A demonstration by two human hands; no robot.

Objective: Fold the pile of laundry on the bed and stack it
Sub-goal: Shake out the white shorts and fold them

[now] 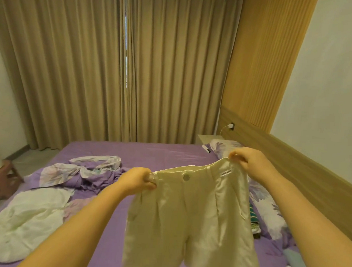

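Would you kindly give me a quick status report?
Left hand and right hand grip cream trousers by the waistband. Trousers raised above bed, unfolded. Nothing in the way.

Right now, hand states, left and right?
Left hand: gripping the waistband of the cream button-front trousers.
Right hand: pinching the same waistband's other end.

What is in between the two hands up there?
In the head view, the waistband of the cream shorts stretches between the left hand and right hand, with a round button near its middle.
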